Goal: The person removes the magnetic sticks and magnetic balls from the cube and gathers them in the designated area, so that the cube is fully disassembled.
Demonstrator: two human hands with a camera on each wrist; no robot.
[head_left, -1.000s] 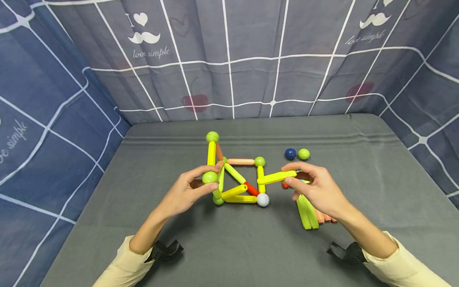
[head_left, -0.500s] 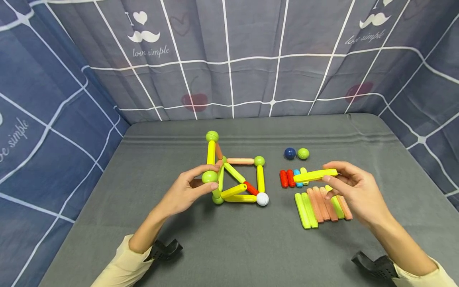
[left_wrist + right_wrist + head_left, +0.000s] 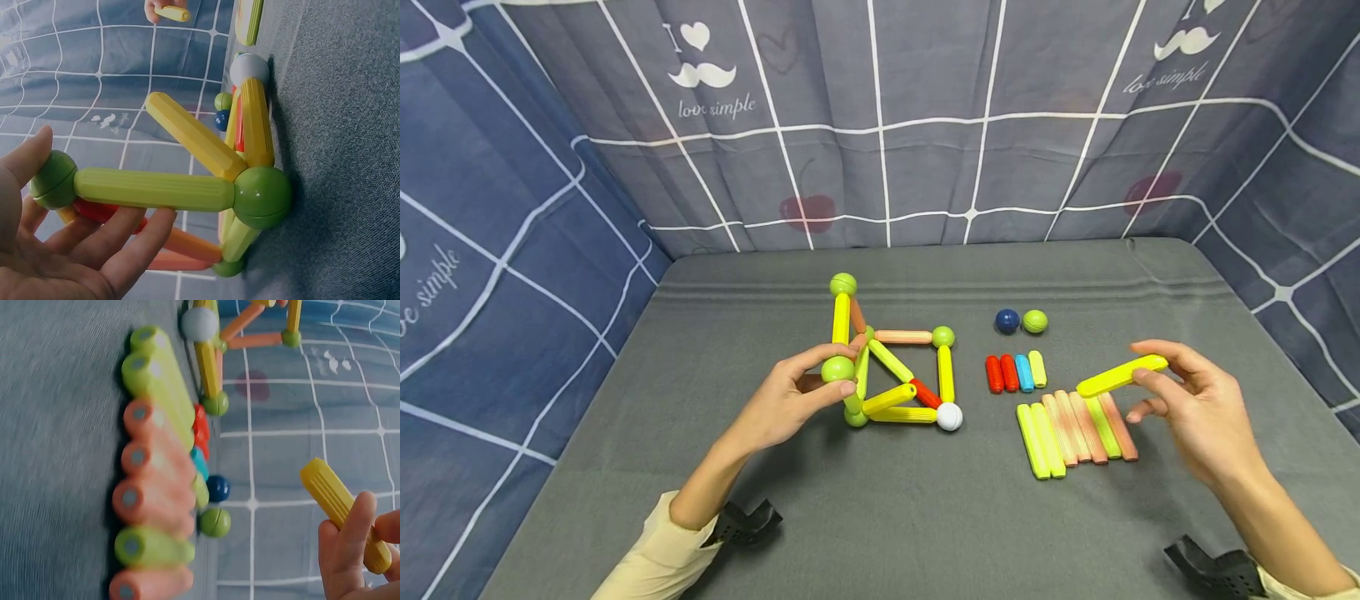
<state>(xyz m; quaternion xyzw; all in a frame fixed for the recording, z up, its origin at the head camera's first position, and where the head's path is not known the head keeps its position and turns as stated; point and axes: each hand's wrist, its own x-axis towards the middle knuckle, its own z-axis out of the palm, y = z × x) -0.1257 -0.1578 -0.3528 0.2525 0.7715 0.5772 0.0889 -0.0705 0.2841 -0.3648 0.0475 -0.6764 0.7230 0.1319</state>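
Observation:
A structure of magnetic rods and balls stands left of centre on the table. My left hand (image 3: 797, 392) holds its near upper green ball (image 3: 838, 369), thumb on one side and fingers on the other. In the left wrist view a green rod (image 3: 153, 189) runs from that ball down to a lower green ball (image 3: 262, 197), and a yellow rod (image 3: 194, 134) sticks out from the lower ball with one end free. At the structure's right front corner is a white ball (image 3: 950, 417). To the right, my right hand (image 3: 1202, 408) pinches a yellow magnetic rod (image 3: 1122, 376) above the table.
Under the right hand's rod lies a row of green and orange rods (image 3: 1075, 429). Behind it are short red, blue and yellow-green rods (image 3: 1025, 372), then a dark blue ball (image 3: 1007, 321) and a green ball (image 3: 1035, 322). A patterned curtain (image 3: 917, 175) encloses the back and sides.
My right hand has moved right with the yellow rod, away from the structure, uncovering the row of rods. The left hand has stayed at the green ball.

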